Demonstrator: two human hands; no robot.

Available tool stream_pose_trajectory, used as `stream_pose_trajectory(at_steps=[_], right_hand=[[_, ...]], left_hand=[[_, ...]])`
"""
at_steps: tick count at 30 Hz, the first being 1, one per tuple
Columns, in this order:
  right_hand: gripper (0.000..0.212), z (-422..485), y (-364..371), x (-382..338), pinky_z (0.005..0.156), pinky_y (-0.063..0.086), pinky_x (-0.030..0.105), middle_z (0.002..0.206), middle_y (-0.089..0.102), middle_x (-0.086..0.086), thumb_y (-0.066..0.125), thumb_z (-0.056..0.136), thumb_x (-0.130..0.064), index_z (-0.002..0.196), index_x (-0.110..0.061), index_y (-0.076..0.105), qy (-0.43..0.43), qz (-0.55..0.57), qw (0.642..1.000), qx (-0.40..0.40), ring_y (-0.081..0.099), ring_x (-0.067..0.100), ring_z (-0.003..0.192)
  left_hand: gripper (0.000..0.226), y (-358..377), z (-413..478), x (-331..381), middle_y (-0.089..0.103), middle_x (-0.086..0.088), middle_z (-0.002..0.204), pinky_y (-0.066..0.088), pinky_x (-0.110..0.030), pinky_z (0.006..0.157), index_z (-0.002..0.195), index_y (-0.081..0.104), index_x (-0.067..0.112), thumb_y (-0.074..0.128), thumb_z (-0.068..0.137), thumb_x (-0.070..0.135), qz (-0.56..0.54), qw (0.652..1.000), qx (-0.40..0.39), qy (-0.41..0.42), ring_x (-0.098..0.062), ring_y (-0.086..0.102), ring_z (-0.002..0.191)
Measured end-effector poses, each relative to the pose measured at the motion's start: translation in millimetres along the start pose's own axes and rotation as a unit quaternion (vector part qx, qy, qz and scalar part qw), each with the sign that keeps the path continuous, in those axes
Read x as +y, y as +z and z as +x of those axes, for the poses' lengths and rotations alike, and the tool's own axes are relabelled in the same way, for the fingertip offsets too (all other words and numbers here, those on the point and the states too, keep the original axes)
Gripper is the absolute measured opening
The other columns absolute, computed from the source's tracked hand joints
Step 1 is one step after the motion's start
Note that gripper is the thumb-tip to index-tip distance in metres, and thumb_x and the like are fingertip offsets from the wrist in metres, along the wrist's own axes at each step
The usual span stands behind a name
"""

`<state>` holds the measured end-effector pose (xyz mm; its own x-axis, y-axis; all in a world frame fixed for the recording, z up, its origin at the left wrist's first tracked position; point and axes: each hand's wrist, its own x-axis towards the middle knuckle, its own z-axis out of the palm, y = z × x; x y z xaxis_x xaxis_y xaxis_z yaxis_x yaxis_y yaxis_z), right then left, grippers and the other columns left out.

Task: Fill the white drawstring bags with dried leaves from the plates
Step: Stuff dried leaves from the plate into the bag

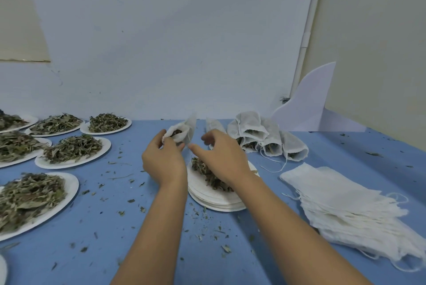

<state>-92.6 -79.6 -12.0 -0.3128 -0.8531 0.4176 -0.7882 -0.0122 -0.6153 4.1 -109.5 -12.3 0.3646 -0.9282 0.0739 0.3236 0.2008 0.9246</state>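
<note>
Well, the person's left hand (164, 162) is gripping a white drawstring bag (186, 129) by its lower end, fingers and thumb curling round the cloth, and is holding it up off the blue table (138, 227) with its mouth gaping; some dark leaf is showing inside it; the right hand (222, 158) is hovering just at three o'clock of the bag, its fingers loosely curled and apart, its thumb stretching out towards the cloth, though whether it is touching I cannot tell; under that hand, at six o'clock of the bag, a small heap of dried leaves (208, 175) is lying on top of a stack of paper plates (216, 203); from that stack, a cluster of filled bags (260, 137) is lying at one o'clock with strings trailing, and a pile of flat empty bags (345, 204) is sitting at four o'clock; a white board (306, 105) is leaning up beyond the filled ones; over between eight and ten o'clock, several heaped plates (101, 153) are waiting, each carrying dried leaves; crumbs of leaf (121, 212) are lying scattered across the table around both forearms.
</note>
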Motion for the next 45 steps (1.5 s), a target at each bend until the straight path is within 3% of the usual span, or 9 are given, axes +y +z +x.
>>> stream_pose_trajectory(at_steps=[5,9,12,15,21,27,31,38,45], right_hand=[[0.017,3.5,8.0,-26.6,0.085,0.054,0.036,0.088,0.071,-0.001,0.064,0.087,-0.036,0.087,-0.02,0.069,0.079,0.31,0.946,-0.047,0.067,0.015,0.088],[0.022,10.2,5.3,-30.6,0.06,0.043,0.024,0.065,0.061,-0.006,0.055,0.092,-0.025,0.073,-0.016,0.063,0.076,0.24,0.968,0.024,0.055,0.008,0.059],[0.028,13.2,-1.2,-27.3,0.056,0.031,0.027,0.06,0.053,-0.003,0.05,0.089,-0.011,0.062,-0.018,0.047,0.006,0.089,0.994,0.066,0.044,0.014,0.058],[0.022,16.6,-8.9,-26.6,0.056,0.028,0.027,0.061,0.05,0.001,0.047,0.083,-0.001,0.065,-0.013,0.052,-0.044,-0.018,0.998,0.04,0.042,0.017,0.059],[0.021,22.3,-7.8,-31.8,0.078,0.044,0.034,0.102,0.067,0.014,0.048,0.086,0.001,0.1,-0.004,0.063,-0.126,-0.121,0.984,-0.022,0.058,0.026,0.091],[0.055,18.4,-2.6,-23.8,0.092,0.038,0.021,0.131,0.053,0.009,0.047,0.086,0.01,0.137,-0.008,0.047,-0.109,-0.004,0.994,-0.015,0.055,0.02,0.11],[0.044,19.5,1.7,-17.2,0.093,0.039,0.023,0.129,0.054,0.008,0.049,0.088,0.004,0.131,-0.008,0.051,-0.112,-0.025,0.993,0.0,0.055,0.019,0.11],[0.051,15.6,0.2,-2.1,0.103,0.04,0.036,0.138,0.05,-0.004,0.054,0.09,-0.049,0.133,-0.022,0.051,-0.006,0.096,0.995,-0.041,0.048,0.013,0.122],[0.058,13.4,9.8,15.1,0.111,0.022,0.053,0.149,0.035,0.002,0.037,0.09,-0.062,0.142,-0.037,0.037,0.015,-0.203,0.967,-0.151,0.027,0.027,0.138]], left_hand=[[0.039,11.6,-15.7,3.8,0.064,0.009,0.056,0.055,-0.033,0.068,0.054,0.064,0.026,0.058,0.091,0.015,-0.048,0.998,-0.017,-0.036,-0.01,0.061,0.061],[0.048,17.9,-20.2,-0.1,0.05,0.01,0.039,0.038,-0.026,0.05,0.041,0.059,0.023,0.06,0.088,0.018,0.007,0.997,-0.069,-0.04,-0.012,0.046,0.048],[0.016,15.7,-21.6,1.1,0.069,-0.008,0.077,0.039,-0.028,0.056,0.081,0.076,0.023,0.061,0.088,0.02,0.091,0.99,-0.104,-0.027,-0.015,0.057,0.064],[0.054,7.7,-19.9,-1.7,0.046,-0.006,0.136,0.037,-0.012,0.057,0.138,0.045,0.017,0.064,0.089,0.027,0.245,0.959,-0.093,0.105,-0.016,0.053,0.102],[0.041,-4.2,-15.2,-5.3,0.048,0.002,0.133,0.032,-0.026,0.062,0.13,0.054,0.027,0.054,0.093,0.012,0.403,0.861,-0.099,0.294,-0.016,0.046,0.118],[0.027,-17.0,0.0,-8.8,0.064,-0.003,0.105,0.033,-0.03,0.063,0.118,0.061,0.02,0.05,0.095,0.029,0.436,0.875,-0.086,0.191,-0.02,0.055,0.092],[0.029,-21.7,2.6,-11.5,0.057,-0.001,0.07,0.03,-0.027,0.049,0.088,0.064,0.012,0.045,0.097,0.031,0.468,0.86,-0.074,0.186,-0.014,0.043,0.056],[0.021,-19.8,3.2,-11.1,0.058,0.0,0.074,0.03,-0.026,0.049,0.1,0.068,0.011,0.052,0.097,0.024,0.372,0.901,-0.069,0.212,-0.013,0.046,0.063],[0.024,-14.6,3.6,-9.0,0.068,-0.009,0.087,0.035,-0.022,0.06,0.114,0.067,0.014,0.054,0.095,0.019,0.267,0.942,-0.059,0.195,-0.02,0.057,0.075]])
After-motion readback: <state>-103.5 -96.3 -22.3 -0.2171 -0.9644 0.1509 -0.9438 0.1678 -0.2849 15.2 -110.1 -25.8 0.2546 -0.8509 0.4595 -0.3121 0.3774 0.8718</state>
